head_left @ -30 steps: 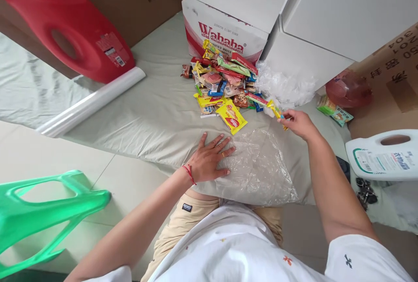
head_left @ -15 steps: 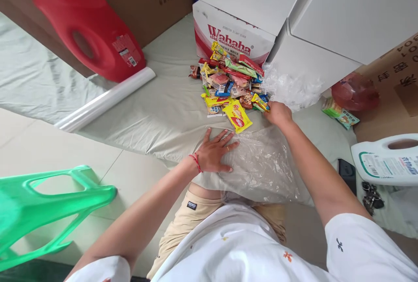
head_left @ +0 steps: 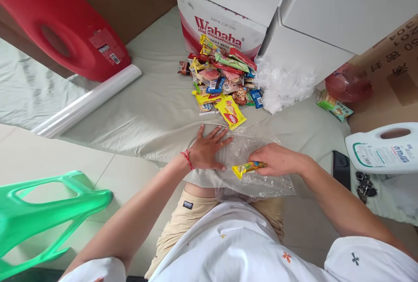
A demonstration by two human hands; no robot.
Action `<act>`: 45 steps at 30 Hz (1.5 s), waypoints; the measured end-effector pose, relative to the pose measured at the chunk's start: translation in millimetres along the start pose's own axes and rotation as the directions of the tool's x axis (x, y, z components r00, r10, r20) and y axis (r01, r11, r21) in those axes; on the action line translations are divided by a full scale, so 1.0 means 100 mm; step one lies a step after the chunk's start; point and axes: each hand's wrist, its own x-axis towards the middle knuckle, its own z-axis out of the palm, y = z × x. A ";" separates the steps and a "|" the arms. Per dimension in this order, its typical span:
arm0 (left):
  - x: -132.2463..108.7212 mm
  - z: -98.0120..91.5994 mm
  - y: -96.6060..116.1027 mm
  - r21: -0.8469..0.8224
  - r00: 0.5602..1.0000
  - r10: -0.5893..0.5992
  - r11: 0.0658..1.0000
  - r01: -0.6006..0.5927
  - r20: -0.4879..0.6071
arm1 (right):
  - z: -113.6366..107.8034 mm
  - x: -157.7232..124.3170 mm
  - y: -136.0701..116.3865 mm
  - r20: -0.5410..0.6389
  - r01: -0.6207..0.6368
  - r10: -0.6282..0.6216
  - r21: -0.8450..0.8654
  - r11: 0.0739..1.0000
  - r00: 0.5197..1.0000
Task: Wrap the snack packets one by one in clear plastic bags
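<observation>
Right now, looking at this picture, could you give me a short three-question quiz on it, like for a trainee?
1. True or false: the left hand rests flat on the clear plastic.
2. The right hand holds: A) a yellow snack packet, B) a pen, C) a spoon?
3. Fill in: the snack pile lies against a box printed ____.
Key: 1 true; 2 A; 3 Wahaha.

A snack pile (head_left: 222, 82) is lying at upper centre of the frame, just before a carton (head_left: 218, 34), with crumpled plastic (head_left: 284, 86) sitting to its right. Below, a plastic bag (head_left: 261, 182) is lying on the cloth (head_left: 156, 116). The left hand (head_left: 205, 151) is resting flat on the bag's left edge, and the right hand (head_left: 277, 160) is holding a snack packet (head_left: 246, 169) over its middle.
</observation>
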 end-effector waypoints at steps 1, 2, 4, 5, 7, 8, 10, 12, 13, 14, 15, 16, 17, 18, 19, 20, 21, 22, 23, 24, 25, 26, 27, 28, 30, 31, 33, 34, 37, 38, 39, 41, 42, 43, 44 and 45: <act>0.00 0.00 0.00 0.006 1.000 -0.005 1.000 0.005 0.001 | 0.00 0.07 0.04 0.035 -0.003 0.003 -0.005 1.000 0.999; 0.00 -0.01 0.01 0.011 1.000 -0.010 1.000 0.010 -0.002 | 0.00 0.13 0.10 0.040 -0.017 0.018 -0.017 1.000 0.999; -0.02 -0.02 0.03 0.015 1.000 -0.021 1.000 0.022 -0.013 | 0.01 0.21 0.19 -0.014 -0.064 0.063 -0.050 0.997 0.998; -0.02 -0.02 0.04 0.016 1.000 -0.026 1.000 0.026 -0.016 | 0.03 0.23 0.23 -0.056 -0.086 0.082 -0.064 0.994 0.995; -0.03 -0.03 0.05 0.017 0.999 -0.033 0.999 0.033 -0.016 | 0.10 0.22 0.25 -0.123 -0.112 0.101 -0.084 0.990 0.987; -0.03 -0.03 0.05 0.017 0.999 -0.035 0.999 0.035 -0.013 | 0.14 0.20 0.24 -0.138 -0.114 0.101 -0.093 0.989 0.985; -0.03 -0.03 0.04 0.020 0.999 -0.035 0.999 0.035 -0.008 | 0.25 0.15 0.20 -0.150 -0.117 0.099 -0.119 0.986 0.984; -0.02 -0.02 0.03 0.024 0.999 -0.033 0.999 0.033 -0.008 | 0.33 0.11 0.17 -0.163 -0.120 0.097 -0.135 0.983 0.982; -0.02 -0.01 0.02 0.026 1.000 -0.030 0.999 0.030 -0.008 | 0.35 0.09 0.17 -0.175 -0.116 0.093 -0.129 0.985 0.980; -0.02 -0.01 0.02 0.026 1.000 -0.026 0.999 0.026 -0.009 | 0.37 0.07 0.17 -0.188 -0.107 0.084 -0.116 0.987 0.979; -0.01 0.00 0.01 0.025 1.000 -0.023 0.999 0.023 -0.007 | 0.37 0.06 0.17 -0.196 -0.094 0.073 -0.103 0.990 0.978; -0.01 0.00 0.01 0.022 1.000 -0.022 1.000 0.022 -0.004 | 0.37 0.06 0.18 -0.199 -0.081 0.061 -0.091 0.993 0.978; -0.01 0.00 0.01 0.017 1.000 -0.021 1.000 0.021 -0.001 | 0.37 0.06 0.18 -0.196 -0.074 0.056 -0.084 0.994 0.979; -0.01 0.00 0.01 0.012 1.000 -0.021 1.000 0.021 -0.001 | 0.37 0.06 0.19 -0.190 -0.074 0.058 -0.079 0.994 0.980; -0.01 0.00 0.01 0.008 1.000 -0.020 1.000 0.020 -0.003 | 0.37 0.07 0.19 -0.183 -0.080 0.065 -0.077 0.994 0.981; -0.02 0.00 0.01 0.004 1.000 -0.020 1.000 0.020 -0.007 | 0.37 0.09 0.18 -0.177 -0.088 0.073 -0.078 0.993 0.982; -0.02 0.00 0.01 0.002 1.000 -0.020 1.000 0.020 -0.012 | 0.37 0.10 0.18 -0.173 -0.095 0.080 -0.081 0.992 0.982; -0.02 0.00 0.01 0.000 1.000 -0.019 1.000 0.019 -0.016 | 0.38 0.11 0.17 -0.171 -0.099 0.083 -0.088 0.991 0.982; -0.02 0.00 0.01 -0.002 1.000 -0.020 1.000 0.020 -0.017 | 0.37 0.12 0.16 -0.170 -0.100 0.083 -0.095 0.990 0.982; -0.02 0.00 0.01 -0.005 1.000 -0.020 1.000 0.020 -0.017 | 0.35 0.12 0.15 -0.166 -0.095 0.077 -0.101 0.990 0.983; -0.02 0.00 0.01 -0.007 1.000 -0.020 1.000 0.019 -0.016 | 0.32 0.13 0.15 -0.160 -0.083 0.066 -0.101 0.991 0.985; -0.02 0.00 0.01 -0.010 1.000 -0.018 1.000 0.018 -0.016 | 0.26 0.15 0.16 -0.155 -0.069 0.054 -0.091 0.993 0.986; -0.02 0.00 0.01 -0.012 1.000 -0.016 1.000 0.016 -0.016 | 0.18 0.18 0.19 -0.159 -0.057 0.045 -0.073 0.996 0.986; -0.02 0.01 0.00 -0.014 1.000 -0.014 1.000 0.013 -0.017 | 0.08 0.22 0.23 -0.181 -0.056 0.046 -0.052 0.997 0.982; -0.02 0.02 -0.01 -0.015 1.000 -0.008 1.000 0.008 -0.023 | -0.21 0.37 0.38 -0.289 -0.101 0.091 -0.021 0.995 0.953; -0.02 0.02 -0.01 -0.015 1.000 -0.006 1.000 0.005 -0.027 | -0.38 0.49 0.48 -0.376 -0.158 0.140 -0.018 0.987 0.916; -0.02 0.04 -0.02 -0.014 0.999 0.000 1.000 0.000 -0.035 | -0.74 0.77 0.70 -0.557 -0.298 0.227 -0.039 0.954 0.799; -0.02 0.04 -0.02 -0.015 0.999 0.002 1.000 -0.003 -0.038 | -0.91 0.93 0.80 -0.634 -0.357 0.255 -0.035 0.934 0.730; -0.02 0.05 -0.03 -0.027 0.999 0.006 1.000 -0.008 -0.044 | -1.32 1.41 1.05 -0.736 -0.424 0.256 -0.047 0.904 0.627; -0.02 0.05 -0.03 -0.031 0.999 0.008 0.999 -0.009 -0.044 | -1.41 1.55 1.10 -0.735 -0.434 0.259 -0.054 0.899 0.627; -0.02 0.05 -0.02 -0.034 0.999 0.008 0.999 -0.009 -0.042 | -1.49 1.66 1.13 -0.726 -0.449 0.275 -0.052 0.892 0.630; -0.03 0.04 -0.02 -0.035 0.999 0.005 0.999 -0.006 -0.035 | -1.57 1.79 1.16 -0.703 -0.486 0.329 -0.027 0.874 0.631; -0.03 0.04 -0.02 -0.033 0.999 0.003 0.999 -0.004 -0.032 | -1.58 1.80 1.17 -0.694 -0.498 0.351 -0.013 0.867 0.629; -0.03 0.04 -0.02 -0.031 1.000 0.003 1.000 -0.004 -0.030 | -1.57 1.78 1.16 -0.690 -0.498 0.358 -0.004 0.867 0.629; -0.03 0.04 -0.02 -0.029 1.000 0.003 1.000 -0.004 -0.031 | -1.55 1.72 1.15 -0.691 -0.484 0.350 0.000 0.875 0.633; -0.03 0.04 -0.02 -0.027 0.999 0.005 1.000 -0.006 -0.034 | -1.50 1.62 1.12 -0.692 -0.455 0.326 -0.004 0.890 0.644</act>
